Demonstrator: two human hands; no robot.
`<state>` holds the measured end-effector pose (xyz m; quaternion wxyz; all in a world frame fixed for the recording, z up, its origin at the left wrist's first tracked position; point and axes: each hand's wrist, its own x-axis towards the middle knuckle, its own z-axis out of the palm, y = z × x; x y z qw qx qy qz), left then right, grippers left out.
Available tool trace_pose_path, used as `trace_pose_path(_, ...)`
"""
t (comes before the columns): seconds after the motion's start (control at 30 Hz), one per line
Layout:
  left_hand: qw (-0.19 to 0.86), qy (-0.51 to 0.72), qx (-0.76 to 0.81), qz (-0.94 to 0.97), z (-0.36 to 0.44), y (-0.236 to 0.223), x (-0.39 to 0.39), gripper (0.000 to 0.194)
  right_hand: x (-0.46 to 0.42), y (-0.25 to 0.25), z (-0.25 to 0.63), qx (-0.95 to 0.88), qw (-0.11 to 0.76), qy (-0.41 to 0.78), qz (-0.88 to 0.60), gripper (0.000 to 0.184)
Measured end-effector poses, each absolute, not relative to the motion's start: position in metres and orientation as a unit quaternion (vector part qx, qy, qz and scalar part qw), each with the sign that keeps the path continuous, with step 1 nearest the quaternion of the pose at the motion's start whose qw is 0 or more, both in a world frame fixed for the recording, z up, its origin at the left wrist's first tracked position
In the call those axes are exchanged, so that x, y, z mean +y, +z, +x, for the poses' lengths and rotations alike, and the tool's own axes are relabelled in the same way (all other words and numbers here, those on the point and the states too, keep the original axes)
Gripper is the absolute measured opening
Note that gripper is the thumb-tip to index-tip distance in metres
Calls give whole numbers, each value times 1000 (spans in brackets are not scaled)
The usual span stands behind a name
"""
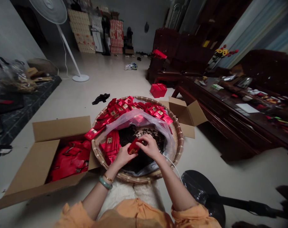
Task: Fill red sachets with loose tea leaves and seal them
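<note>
A small red packet (133,148) with gold print is held tilted over the basket by my left hand (124,156), its fingers wrapped round the lower part. My right hand (149,146) closes with thumb and fingers at the packet's upper end; whether anything else is pinched there is hidden. Below both hands, dark dried leaves (144,161) that look like tea fill a clear plastic bag (169,144) with its rim spread wide. This bag sits in a round woven basket (180,139). Several red packets (112,144) stand stacked inside the bag's left side, and more red packets (124,106) lie along the basket's far rim.
At left, an open carton (34,163) holds red packets. Another open carton (193,114) stands behind the basket at right, near a dark wooden table (205,95). A black stand base (198,186) lies close at right. A white fan (80,78) and a red box (158,90) stand farther off.
</note>
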<state>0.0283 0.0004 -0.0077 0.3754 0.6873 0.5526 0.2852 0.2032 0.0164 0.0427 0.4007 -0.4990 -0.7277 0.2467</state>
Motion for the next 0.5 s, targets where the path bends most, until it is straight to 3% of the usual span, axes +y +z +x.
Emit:
trace_pose_path(0.27, 345, 261, 545, 718, 27, -3, -4, 40, 17, 40, 205, -792, 332, 186, -478, 24)
trace_pose_path(0.5, 309, 218, 555, 741, 27, 1, -8, 40, 15, 42, 208, -756, 257, 365, -479, 30)
